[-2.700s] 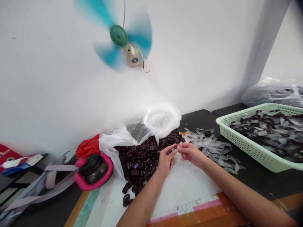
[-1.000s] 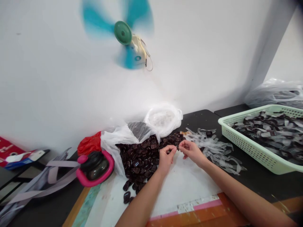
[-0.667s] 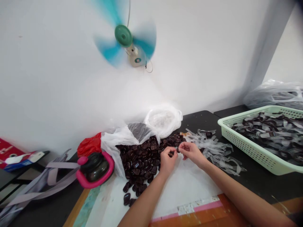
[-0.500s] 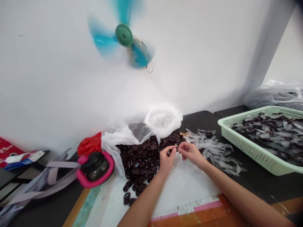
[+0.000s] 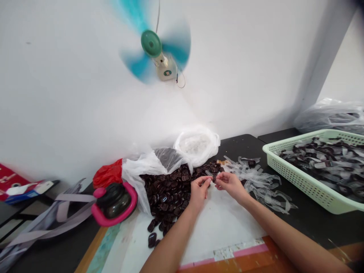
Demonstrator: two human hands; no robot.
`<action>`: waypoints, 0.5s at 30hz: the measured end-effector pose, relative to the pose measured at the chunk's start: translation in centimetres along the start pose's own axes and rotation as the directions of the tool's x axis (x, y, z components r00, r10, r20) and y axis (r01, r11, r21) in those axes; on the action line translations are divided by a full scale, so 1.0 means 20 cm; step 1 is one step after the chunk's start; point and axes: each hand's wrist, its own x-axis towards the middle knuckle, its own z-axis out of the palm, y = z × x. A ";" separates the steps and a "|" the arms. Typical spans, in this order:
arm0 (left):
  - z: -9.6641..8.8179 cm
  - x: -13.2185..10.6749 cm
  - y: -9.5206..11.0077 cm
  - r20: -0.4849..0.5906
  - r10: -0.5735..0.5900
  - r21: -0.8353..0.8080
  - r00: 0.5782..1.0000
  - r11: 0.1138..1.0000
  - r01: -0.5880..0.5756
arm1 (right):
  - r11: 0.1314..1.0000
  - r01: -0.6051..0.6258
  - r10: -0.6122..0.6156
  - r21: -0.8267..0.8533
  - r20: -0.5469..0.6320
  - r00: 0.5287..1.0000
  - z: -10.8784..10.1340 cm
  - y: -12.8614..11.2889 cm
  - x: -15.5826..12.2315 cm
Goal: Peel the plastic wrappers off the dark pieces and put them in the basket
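My left hand [image 5: 200, 191] and my right hand [image 5: 231, 184] are close together above a white sheet [image 5: 224, 216], fingertips pinched. A small dark brown plastic piece [image 5: 214, 178] is at my right fingertips, with a short clear strip [image 5: 209, 173] showing beside it, over my left fingertips. What the left fingers pinch is too small to make out. Left of my hands, a heap of glossy dark brown pieces [image 5: 167, 193] spills from a white plastic bag [image 5: 142, 163]. To the right lies a pile of clear plastic strips [image 5: 263, 184].
A pale green basket [image 5: 304, 189] at the right holds dark pieces with clear strips. Behind the heap sits another white bag [image 5: 197, 146]. At left are a dark jug with a pink handle [image 5: 116, 204], a red bag [image 5: 108, 173] and grey straps [image 5: 54, 223]. A fan [image 5: 151, 43] spins on the wall.
My fingertips have drawn slightly apart, and the clear strip now shows between them. The camera view has shifted a little; the heap and the strip pile look the same.
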 end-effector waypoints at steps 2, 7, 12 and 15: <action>0.00 0.00 0.00 -0.008 0.006 0.039 1.000 0.999 -0.006 | 1.000 0.006 -0.006 -0.007 0.003 1.000 0.00 0.01 0.01; 0.00 0.00 -0.02 -0.030 0.044 0.200 0.999 0.979 -0.037 | 0.996 0.074 -0.073 -0.042 0.034 0.997 -0.02 0.02 0.01; -0.01 0.01 0.00 -0.016 0.140 0.241 0.990 0.961 -0.132 | 0.974 0.154 -0.147 -0.168 0.052 0.988 -0.02 0.02 0.01; 0.00 0.00 0.00 -0.007 0.241 0.279 0.970 0.932 -0.230 | 0.922 0.254 -0.248 -0.292 0.058 0.967 -0.02 0.01 0.00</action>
